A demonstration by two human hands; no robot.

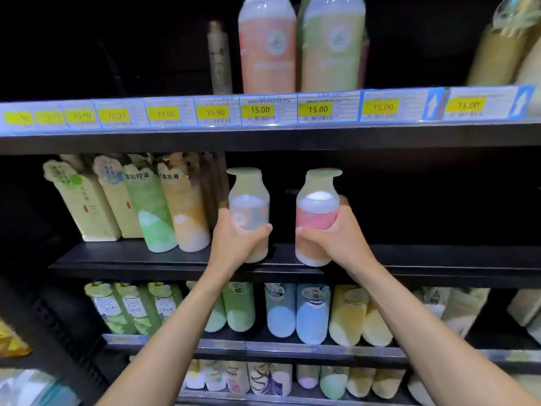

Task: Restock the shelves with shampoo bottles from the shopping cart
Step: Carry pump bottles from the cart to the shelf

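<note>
My left hand is wrapped round the waist of a pale shampoo bottle, thumb across its front. My right hand clamps a pink-labelled shampoo bottle the same way. Both bottles stand upright with their bases at the front lip of the middle shelf. I cannot tell if they are fully set down. I judge the low grip keeps the green caps clear of the board above, ready to slide back into the dark gap. Further left on that shelf lean a green refill pack and an orange refill pack. The cart is out of view.
</note>
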